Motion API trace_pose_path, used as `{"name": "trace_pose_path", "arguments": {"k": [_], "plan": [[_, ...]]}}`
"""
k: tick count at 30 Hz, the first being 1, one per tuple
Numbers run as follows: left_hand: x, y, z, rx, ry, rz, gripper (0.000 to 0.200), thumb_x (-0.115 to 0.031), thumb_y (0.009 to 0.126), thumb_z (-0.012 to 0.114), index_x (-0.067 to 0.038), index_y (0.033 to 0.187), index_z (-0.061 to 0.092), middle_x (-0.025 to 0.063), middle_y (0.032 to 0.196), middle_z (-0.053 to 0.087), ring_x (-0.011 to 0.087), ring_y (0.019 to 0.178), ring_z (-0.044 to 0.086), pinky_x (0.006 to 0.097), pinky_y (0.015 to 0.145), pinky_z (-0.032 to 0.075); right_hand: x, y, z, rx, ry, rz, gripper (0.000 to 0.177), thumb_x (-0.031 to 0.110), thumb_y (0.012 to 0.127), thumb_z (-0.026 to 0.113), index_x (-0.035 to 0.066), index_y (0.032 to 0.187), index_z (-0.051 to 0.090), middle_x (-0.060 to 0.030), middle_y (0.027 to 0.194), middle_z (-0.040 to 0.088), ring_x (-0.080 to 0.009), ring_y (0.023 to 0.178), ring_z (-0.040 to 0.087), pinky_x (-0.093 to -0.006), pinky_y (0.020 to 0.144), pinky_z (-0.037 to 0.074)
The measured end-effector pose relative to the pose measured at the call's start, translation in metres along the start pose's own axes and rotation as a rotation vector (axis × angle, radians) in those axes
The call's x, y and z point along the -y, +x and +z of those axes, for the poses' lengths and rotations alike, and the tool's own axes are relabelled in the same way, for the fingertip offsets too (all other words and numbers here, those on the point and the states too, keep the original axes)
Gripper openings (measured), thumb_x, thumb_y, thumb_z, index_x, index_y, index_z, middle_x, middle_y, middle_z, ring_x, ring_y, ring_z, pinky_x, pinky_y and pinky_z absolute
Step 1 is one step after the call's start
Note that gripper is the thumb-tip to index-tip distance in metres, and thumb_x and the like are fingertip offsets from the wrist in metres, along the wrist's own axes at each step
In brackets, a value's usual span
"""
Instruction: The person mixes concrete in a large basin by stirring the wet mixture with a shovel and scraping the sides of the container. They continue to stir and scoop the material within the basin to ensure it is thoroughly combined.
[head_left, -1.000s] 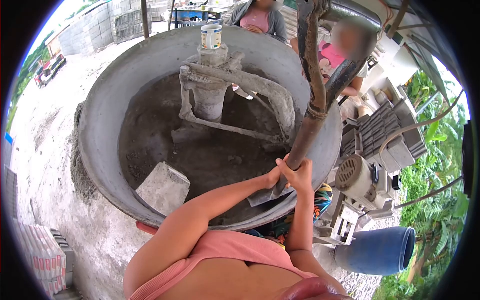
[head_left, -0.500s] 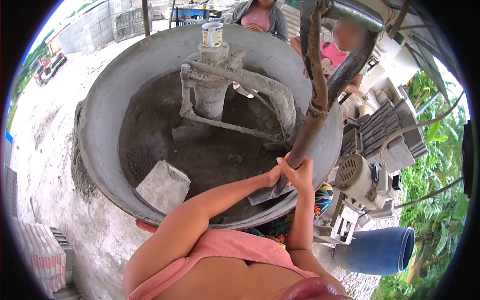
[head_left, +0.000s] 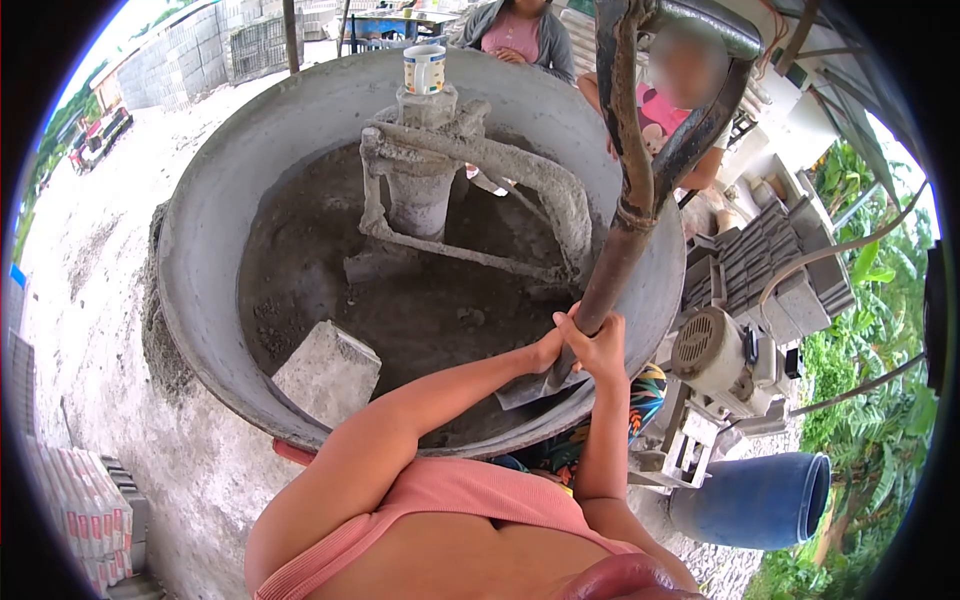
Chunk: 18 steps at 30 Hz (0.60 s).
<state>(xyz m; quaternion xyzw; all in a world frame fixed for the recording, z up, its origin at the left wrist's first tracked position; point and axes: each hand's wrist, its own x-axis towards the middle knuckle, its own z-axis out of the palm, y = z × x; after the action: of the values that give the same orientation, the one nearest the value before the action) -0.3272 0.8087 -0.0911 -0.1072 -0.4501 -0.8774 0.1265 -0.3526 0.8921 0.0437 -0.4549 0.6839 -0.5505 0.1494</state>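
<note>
Concrete covers the open yard (head_left: 95, 290), pale, dusty and rough, with a block wall far behind and green foliage at the right. On it stands a wide round grey metal mixing pan (head_left: 200, 230), its wall smooth and its floor coated with dark, lumpy wet mix (head_left: 420, 310). A cement-crusted centre column (head_left: 420, 195) carries bent paddle arms and has a white printed cup (head_left: 424, 68) on top. A long rusty brown metal pipe lever (head_left: 617, 262) slants up over the pan's near-right rim. The left hand (head_left: 548, 352) and right hand (head_left: 603, 345) are both closed tight round its lower end, touching each other. Beside the rim sit a ribbed grey motor (head_left: 712, 352) and a blue plastic barrel (head_left: 760, 498) lying on its side.
</note>
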Motion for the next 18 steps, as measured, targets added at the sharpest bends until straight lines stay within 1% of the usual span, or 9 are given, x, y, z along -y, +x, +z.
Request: {"name": "trace_pose_path", "arguments": {"k": [2,4,8,10,13,18], "plan": [[-0.0046,-0.0009,0.0032,-0.022,0.027,0.006,0.039,-0.038,0.093,0.044,-0.013,0.121,0.031,0.0055,0.089,0.052,0.0126,0.069,0.057,0.0262,0.055,0.047,-0.0017,0.0002,-0.0001,0.0,-0.002,0.0,0.018,0.01,0.074,0.071,0.0,0.068,0.057,0.0014,0.056,0.052,-0.0045,0.052,0.046,-0.022,0.046,0.036],[-0.0072,-0.0021,0.0053,-0.032,0.177,0.106,0.04,-0.037,0.094,0.043,-0.014,0.123,0.029,0.0054,0.092,0.051,0.0121,0.071,0.058,0.0258,0.056,0.048,-0.0016,0.0,-0.0003,-0.001,-0.003,-0.001,0.018,0.01,0.074,0.071,0.0,0.068,0.057,0.0013,0.056,0.052,-0.0046,0.052,0.046,-0.0221,0.046,0.036],[-0.007,-0.0021,0.0052,-0.023,0.08,0.072,0.038,-0.036,0.094,0.043,-0.014,0.122,0.029,0.0052,0.09,0.052,0.0122,0.07,0.058,0.0256,0.055,0.048,0.0003,-0.0005,-0.0004,0.001,-0.005,0.004,0.018,0.011,0.074,0.071,0.0,0.068,0.057,0.0011,0.055,0.052,-0.0047,0.051,0.046,-0.0222,0.046,0.037],[-0.0064,-0.0017,0.0035,-0.041,0.051,0.004,0.035,-0.035,0.094,0.043,-0.015,0.119,0.031,0.005,0.087,0.052,0.0124,0.069,0.058,0.0258,0.054,0.048,0.0003,-0.0004,-0.0005,-0.001,-0.01,0.007,0.018,0.011,0.074,0.071,0.0,0.068,0.057,0.0011,0.055,0.052,-0.0047,0.051,0.046,-0.0222,0.046,0.037],[-0.0034,-0.0011,0.0031,-0.082,0.042,0.01,0.033,-0.035,0.093,0.043,-0.015,0.117,0.032,0.0049,0.085,0.052,0.0127,0.067,0.058,0.0259,0.053,0.047,0.0001,-0.0005,-0.0007,0.001,-0.003,0.011,0.019,0.011,0.074,0.071,0.0,0.068,0.057,0.0012,0.054,0.052,-0.0047,0.051,0.046,-0.0223,0.045,0.037],[-0.0036,-0.0014,-0.0009,-0.037,0.07,0.004,0.033,-0.034,0.093,0.044,-0.015,0.117,0.033,0.0042,0.088,0.052,0.0119,0.071,0.058,0.0255,0.055,0.048,0.0043,-0.0008,-0.0011,0.015,-0.012,0.024,0.019,0.012,0.074,0.071,0.0,0.067,0.058,0.0013,0.054,0.051,-0.0048,0.051,0.046,-0.0224,0.046,0.037]]}}
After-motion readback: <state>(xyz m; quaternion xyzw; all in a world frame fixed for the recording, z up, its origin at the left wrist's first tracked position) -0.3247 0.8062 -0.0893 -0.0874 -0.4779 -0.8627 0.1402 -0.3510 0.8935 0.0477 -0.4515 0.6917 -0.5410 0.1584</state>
